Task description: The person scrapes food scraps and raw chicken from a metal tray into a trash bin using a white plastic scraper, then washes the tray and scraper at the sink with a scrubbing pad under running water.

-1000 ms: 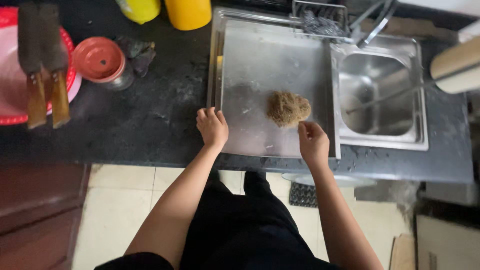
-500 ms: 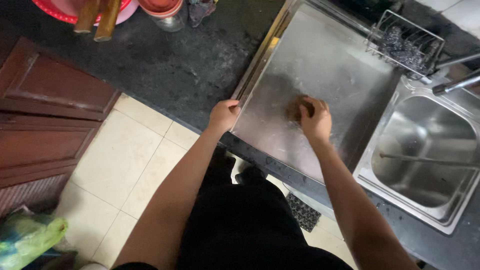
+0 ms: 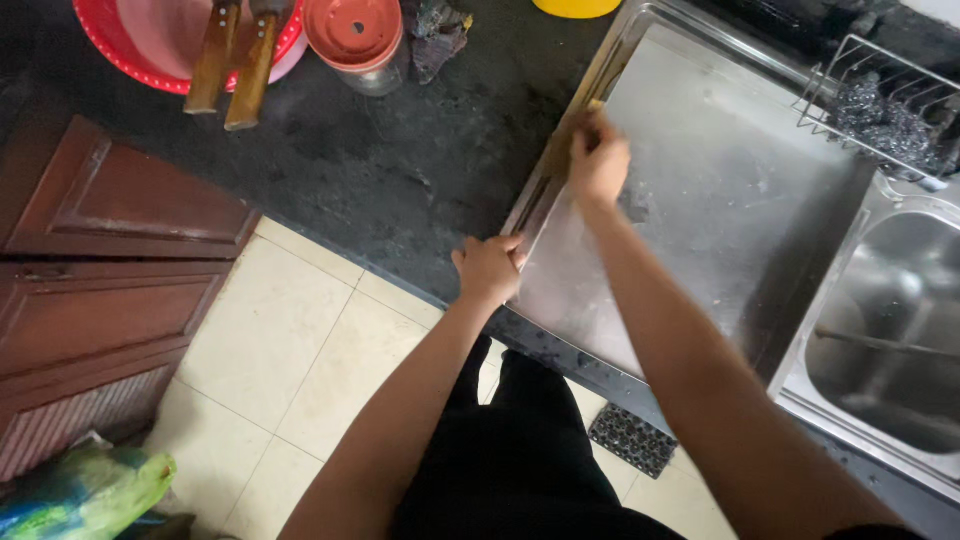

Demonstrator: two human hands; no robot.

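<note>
A steel drainboard lies in the black counter. My left hand grips its front left corner, fingers curled over the rim. My right hand is closed in a fist and pressed against the drainboard's left rim. A brown fibrous scrubber is under that fist, almost wholly hidden. A small yellowish bit shows on the rim just past my knuckles.
A sink bowl lies right of the drainboard, with a wire basket of steel wool behind it. On the counter's far left stand a red basin with two wooden-handled knives and an orange-lidded jar. A wooden cabinet, tiled floor and a green bag lie below.
My right hand covered the brown scrubber in the middle of the drainboard, then moved with it to the left rim. My left hand shifted to the front corner. The view swung left.
</note>
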